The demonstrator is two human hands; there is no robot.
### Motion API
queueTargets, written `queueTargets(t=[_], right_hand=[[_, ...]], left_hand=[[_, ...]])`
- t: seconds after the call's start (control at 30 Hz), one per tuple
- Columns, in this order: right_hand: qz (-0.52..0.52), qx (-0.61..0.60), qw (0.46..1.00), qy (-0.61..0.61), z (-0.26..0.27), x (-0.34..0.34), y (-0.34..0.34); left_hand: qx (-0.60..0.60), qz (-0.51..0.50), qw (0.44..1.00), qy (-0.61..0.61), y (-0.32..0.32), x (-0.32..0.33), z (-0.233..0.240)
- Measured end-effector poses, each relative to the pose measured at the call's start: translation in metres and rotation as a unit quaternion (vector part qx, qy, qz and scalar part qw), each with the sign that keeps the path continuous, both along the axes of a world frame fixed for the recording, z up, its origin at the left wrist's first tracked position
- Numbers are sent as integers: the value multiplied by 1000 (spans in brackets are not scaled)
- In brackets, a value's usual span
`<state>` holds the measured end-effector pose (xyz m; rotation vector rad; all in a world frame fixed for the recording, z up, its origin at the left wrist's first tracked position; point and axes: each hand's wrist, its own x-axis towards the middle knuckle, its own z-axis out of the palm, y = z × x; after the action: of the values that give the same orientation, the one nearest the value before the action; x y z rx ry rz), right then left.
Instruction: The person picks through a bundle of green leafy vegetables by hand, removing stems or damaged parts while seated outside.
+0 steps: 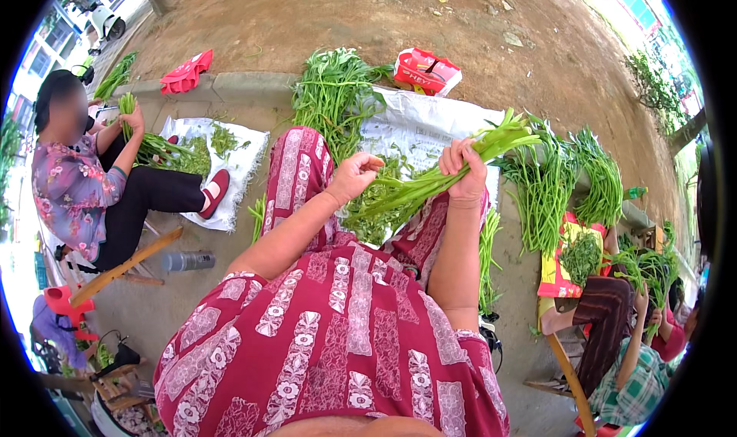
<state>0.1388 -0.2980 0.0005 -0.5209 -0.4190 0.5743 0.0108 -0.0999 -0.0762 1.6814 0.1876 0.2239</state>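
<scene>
In my right hand (464,169) is a thick bunch of green leafy-vegetable stems (423,190), likely water spinach. Its cut ends point up to the right, and its thinner ends slope down to the left. My left hand (354,178) hovers beside the thinner ends, fingers curled; whether anything small is pinched there cannot be made out. Below both hands, loose leaves (374,221) lie heaped between my knees on a white woven sack (403,114). Past my left knee rises a large pile of leafy stems (337,91).
More bundles (544,189) lie to the right, beside a red and yellow bag (567,264). A red-and-white package (427,71) sits on the soil beyond the kerb (253,87). A co-worker (80,178) at left holds stems; a bottle (188,261) lies nearby. Another person (627,373) works at right.
</scene>
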Motion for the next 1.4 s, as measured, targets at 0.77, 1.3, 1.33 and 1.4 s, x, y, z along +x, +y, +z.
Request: queueTargets(t=[0.77,1.3,1.33,1.4], right_hand=[[-10,-39,999,5,4,-4,3],[-44,-147,987,-53,2,-14,13],[-40,-146,987,-48,2,-15,15],[-42,-81,996,-6,5,-12,9]], left_hand=[[385,-48,917,-97,-13,-8,16],[-443,91,847,279,-19,7,-37],[-469,110,827,288,-13,6,-53],[-438,203,816,319,3,-2,-73]])
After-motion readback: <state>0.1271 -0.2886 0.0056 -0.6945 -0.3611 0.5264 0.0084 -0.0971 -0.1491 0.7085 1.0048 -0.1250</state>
